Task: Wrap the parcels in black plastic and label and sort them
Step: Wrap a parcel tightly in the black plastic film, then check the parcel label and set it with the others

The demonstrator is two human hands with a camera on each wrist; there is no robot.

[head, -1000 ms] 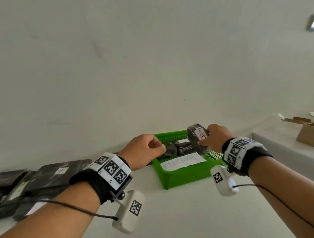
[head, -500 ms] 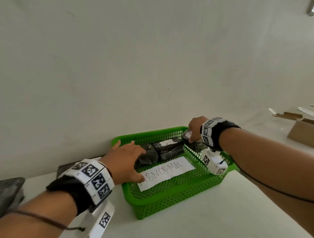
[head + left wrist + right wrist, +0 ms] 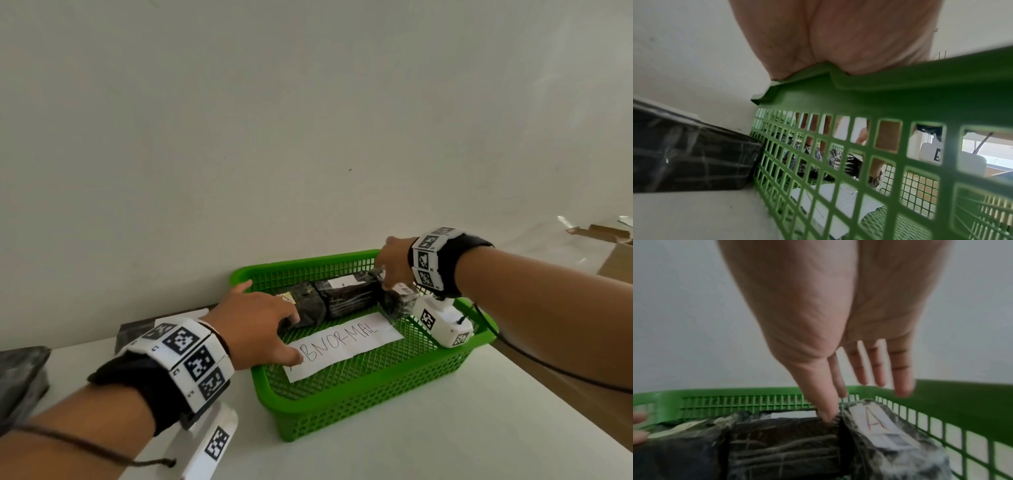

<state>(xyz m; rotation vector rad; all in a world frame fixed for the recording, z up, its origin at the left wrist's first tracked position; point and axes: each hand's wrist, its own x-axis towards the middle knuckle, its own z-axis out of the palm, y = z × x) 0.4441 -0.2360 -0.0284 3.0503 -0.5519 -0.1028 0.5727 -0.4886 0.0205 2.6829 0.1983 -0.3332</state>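
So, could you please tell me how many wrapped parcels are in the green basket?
3, in a row along the back: left parcel, middle parcel, right parcel labelled A. Hands may hide others.

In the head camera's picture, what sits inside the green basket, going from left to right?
Left hand → left wrapped parcel → middle wrapped parcel → right wrapped parcel, with the right hand over it. The ABNORMAL paper sign lies in front of them.

The left hand [image 3: 251, 329] covers the paper sign's [image 3: 342, 346] first letter and the leftmost parcel's [image 3: 308, 303] label.
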